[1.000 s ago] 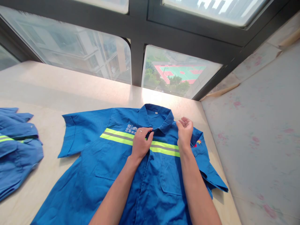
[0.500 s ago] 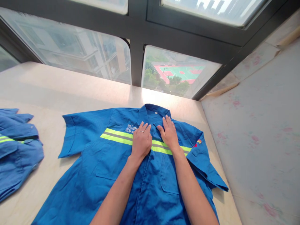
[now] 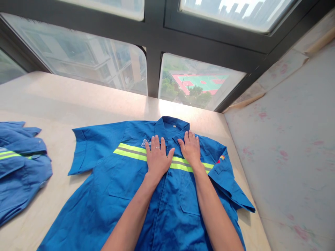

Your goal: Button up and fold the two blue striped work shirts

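A blue short-sleeved work shirt (image 3: pixel 104 188) lies face up on a beige table (image 3: pixel 65 104), its collar toward the window. A yellow and grey reflective stripe crosses its chest. My left hand (image 3: pixel 157 158) lies flat and open on the chest, just left of the button line, a ring on one finger. My right hand (image 3: pixel 191 148) lies flat and open beside it, right of the collar, over the stripe. Both hands press on the cloth and hold nothing.
Another blue garment (image 3: pixel 18 170) with the same stripe lies crumpled at the table's left edge. Large dark-framed windows (image 3: pixel 154 45) stand behind the table. A pale floral-papered wall (image 3: pixel 288 139) borders the table on the right.
My right hand came down from a loose raised curl at the right shoulder and now lies flat by the collar. My left hand opened from a pinch near the collar and spread flat.
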`<act>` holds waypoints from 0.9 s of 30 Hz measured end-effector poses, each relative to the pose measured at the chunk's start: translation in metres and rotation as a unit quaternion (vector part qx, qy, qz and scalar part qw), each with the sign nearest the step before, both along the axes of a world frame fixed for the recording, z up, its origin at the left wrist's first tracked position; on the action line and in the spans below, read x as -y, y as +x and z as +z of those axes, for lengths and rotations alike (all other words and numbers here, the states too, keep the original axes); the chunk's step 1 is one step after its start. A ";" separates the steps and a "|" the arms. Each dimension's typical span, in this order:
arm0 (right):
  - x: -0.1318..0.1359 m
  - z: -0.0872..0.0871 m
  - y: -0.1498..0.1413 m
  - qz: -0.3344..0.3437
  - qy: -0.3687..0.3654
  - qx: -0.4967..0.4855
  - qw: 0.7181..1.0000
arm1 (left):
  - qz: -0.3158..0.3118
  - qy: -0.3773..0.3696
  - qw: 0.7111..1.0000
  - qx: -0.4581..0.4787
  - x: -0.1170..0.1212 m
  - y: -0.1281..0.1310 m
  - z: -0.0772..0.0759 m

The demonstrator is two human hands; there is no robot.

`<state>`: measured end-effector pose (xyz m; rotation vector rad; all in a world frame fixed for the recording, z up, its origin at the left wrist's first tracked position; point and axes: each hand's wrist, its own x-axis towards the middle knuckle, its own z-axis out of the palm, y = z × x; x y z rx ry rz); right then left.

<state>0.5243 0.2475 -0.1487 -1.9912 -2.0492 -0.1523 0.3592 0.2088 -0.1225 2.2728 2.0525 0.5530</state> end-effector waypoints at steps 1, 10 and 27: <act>0.000 0.001 0.000 -0.002 -0.004 0.000 1.000 | 0.000 0.000 1.000 -0.002 0.000 0.000 0.000; -0.004 0.006 -0.001 -0.008 -0.027 -0.049 0.998 | -0.008 0.002 0.999 -0.035 -0.006 0.001 -0.006; 0.032 0.023 0.101 0.065 -0.023 0.028 0.997 | -0.046 -0.158 0.983 -0.079 -0.068 -0.040 0.005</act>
